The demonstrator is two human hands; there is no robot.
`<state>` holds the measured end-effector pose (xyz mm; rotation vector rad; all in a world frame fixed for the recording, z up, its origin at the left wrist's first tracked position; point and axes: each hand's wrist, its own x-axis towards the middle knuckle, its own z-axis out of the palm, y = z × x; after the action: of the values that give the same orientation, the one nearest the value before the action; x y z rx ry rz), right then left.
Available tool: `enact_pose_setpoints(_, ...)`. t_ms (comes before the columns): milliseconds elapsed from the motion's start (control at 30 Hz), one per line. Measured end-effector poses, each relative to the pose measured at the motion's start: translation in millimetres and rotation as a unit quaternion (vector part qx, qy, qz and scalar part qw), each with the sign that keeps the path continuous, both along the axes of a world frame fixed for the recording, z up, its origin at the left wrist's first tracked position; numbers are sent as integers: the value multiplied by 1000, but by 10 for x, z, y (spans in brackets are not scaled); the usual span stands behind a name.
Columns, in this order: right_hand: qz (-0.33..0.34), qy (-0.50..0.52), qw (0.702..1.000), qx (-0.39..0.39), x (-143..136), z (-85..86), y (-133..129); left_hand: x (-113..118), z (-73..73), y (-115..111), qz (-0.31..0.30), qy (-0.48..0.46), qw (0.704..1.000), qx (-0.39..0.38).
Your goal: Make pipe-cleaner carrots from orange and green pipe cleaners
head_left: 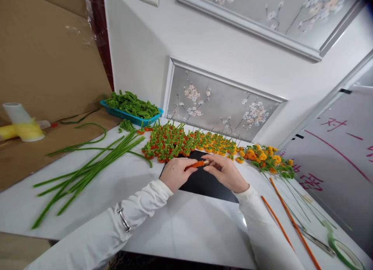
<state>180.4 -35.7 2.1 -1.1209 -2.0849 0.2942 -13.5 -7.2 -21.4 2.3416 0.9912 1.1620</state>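
Over a black mat (201,184), my left hand (177,172) pinches an orange pipe cleaner (196,165) that looks coiled in tight turns. My right hand (226,173) has its fingers closed at the other end, where a short light-brown stick (206,162) shows; the coil seems to be wound round it. The fingers hide part of both. Just beyond the hands stand many small orange pipe-cleaner flowers (163,157) with green stems pointing up, and yellow ones (217,143) to their right.
Green pipe cleaners (96,165) lie at left, before a blue basket (125,115) of green leaf shapes. At right are a yellow-orange flower bunch (269,158), loose orange pipe cleaners (291,217), scissors (317,242) and green tape (345,254). A glue-gun-like yellow-and-white tool (25,128) stands far left.
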Motion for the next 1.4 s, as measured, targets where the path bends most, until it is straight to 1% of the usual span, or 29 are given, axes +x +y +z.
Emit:
enact_pose_setpoints(67,-19,-17,999,45,-19,-2,-8,-1,-6,0,1,23,1000,9)
enact_pose_setpoints(167,-10,-38,995,94,-40,-23,-2,0,5,-9,2,40,999,3)
enact_pose_setpoints(267,-6,-45,992,119,-25,-25,5,-17,48,1,7,34,999,-21)
enact_pose_setpoints(467,-34,-44,986,155,29,31,-7,-103,136,58,-6,50,998,-46)
enact_pose_setpoints(600,-36,-43,986,158,70,42,-12,-136,141,102,-3,53,997,-52)
enact_pose_setpoints(800,-60,-40,984,163,200,71,-22,-156,160,148,-6,47,996,-81)
enact_pose_setpoints(933,-61,-49,987,141,190,35,-16,-147,149,126,25,36,998,-45)
enact_pose_setpoints(1033,-38,-59,991,113,131,-10,-11,-130,133,100,23,41,999,-11)
enact_pose_setpoints(1133,-24,-63,992,104,97,-35,-10,-118,130,85,12,58,998,-1)
enact_pose_setpoints(1233,-24,-54,993,102,100,-40,-8,-119,135,84,8,80,997,7)
enact_pose_setpoints(1400,-3,-48,995,85,35,-63,-9,-104,106,78,-23,160,986,28)
